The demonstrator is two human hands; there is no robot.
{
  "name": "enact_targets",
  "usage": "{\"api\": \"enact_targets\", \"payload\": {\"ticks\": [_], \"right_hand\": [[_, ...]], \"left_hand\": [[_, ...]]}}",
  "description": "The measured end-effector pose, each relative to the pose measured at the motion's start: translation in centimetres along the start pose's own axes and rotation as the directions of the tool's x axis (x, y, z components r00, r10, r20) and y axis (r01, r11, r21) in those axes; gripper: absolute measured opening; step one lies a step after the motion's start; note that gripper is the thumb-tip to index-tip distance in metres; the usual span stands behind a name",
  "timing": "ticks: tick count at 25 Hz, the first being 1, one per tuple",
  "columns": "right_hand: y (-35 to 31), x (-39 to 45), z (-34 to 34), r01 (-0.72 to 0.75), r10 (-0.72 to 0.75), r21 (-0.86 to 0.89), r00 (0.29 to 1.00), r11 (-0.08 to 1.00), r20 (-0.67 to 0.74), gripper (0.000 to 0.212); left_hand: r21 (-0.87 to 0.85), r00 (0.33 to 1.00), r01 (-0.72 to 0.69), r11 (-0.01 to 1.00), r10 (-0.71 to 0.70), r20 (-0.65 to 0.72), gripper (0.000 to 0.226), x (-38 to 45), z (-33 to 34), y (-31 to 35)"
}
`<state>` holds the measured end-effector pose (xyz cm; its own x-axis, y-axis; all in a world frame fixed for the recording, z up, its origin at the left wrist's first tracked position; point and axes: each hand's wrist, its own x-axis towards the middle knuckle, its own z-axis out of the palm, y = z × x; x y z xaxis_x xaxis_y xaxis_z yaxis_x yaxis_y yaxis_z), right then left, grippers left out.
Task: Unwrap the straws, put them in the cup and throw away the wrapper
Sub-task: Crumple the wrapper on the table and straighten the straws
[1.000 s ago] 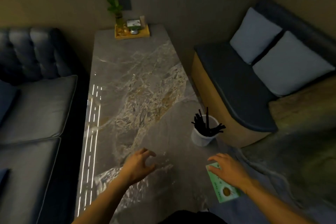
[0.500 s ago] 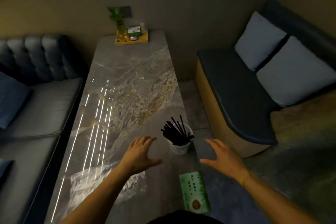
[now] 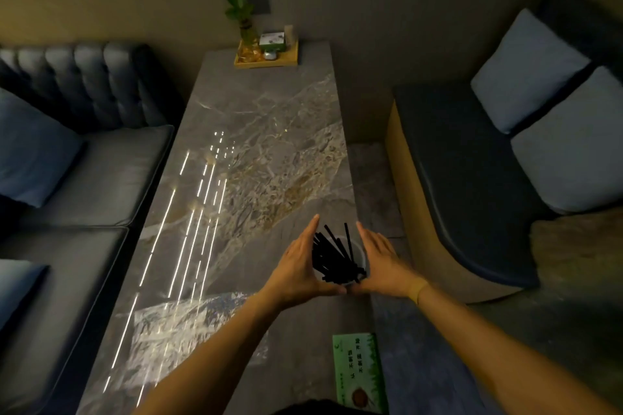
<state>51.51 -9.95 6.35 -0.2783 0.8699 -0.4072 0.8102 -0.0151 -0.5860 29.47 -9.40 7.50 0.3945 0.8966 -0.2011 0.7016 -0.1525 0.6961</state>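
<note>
A white cup (image 3: 360, 254) stands near the right edge of the marble table (image 3: 256, 152), full of several black straws (image 3: 332, 256) that fan out leftward. My left hand (image 3: 298, 268) presses the cup's left side and my right hand (image 3: 382, 263) its right side. The fingers point away from me and the heels of the hands meet at the cup's near side, hiding most of its wall. A flat green printed wrapper (image 3: 359, 371) lies on the table's near right corner, apart from both hands.
A wooden tray (image 3: 266, 59) with a small plant, a card and little items sits at the table's far end. Dark sofas flank the table: one at left (image 3: 84, 178), one at right (image 3: 472, 178) with pale cushions. Floor shows between table and right sofa.
My right hand let go of the green wrapper, which stays near the table's corner. Both hands moved forward and closed in around the cup of straws.
</note>
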Motion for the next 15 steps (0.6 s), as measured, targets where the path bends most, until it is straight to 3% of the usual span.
{"api": "enact_targets", "payload": {"ticks": [8, 12, 15], "right_hand": [[-0.3, 3.1, 0.4, 0.16, -0.159, -0.083, 0.987, 0.984, 0.02, 0.11], [-1.0, 3.8, 1.7, 0.228, -0.23, -0.03, 0.965, 0.973, -0.124, 0.088], [-1.3, 3.8, 2.5, 0.234, -0.188, 0.135, 0.939, 0.963, -0.287, 0.069]], "left_hand": [[-0.081, 0.998, -0.065, 0.995, 0.064, -0.021, 0.12, 1.3, 0.6, 0.4], [-0.024, 0.984, -0.16, 0.987, 0.158, -0.083, 0.089, 2.1, 1.4, 1.2], [0.01, 0.956, -0.235, 0.972, 0.233, -0.179, 0.058, 2.6, 2.0, 2.2]]}}
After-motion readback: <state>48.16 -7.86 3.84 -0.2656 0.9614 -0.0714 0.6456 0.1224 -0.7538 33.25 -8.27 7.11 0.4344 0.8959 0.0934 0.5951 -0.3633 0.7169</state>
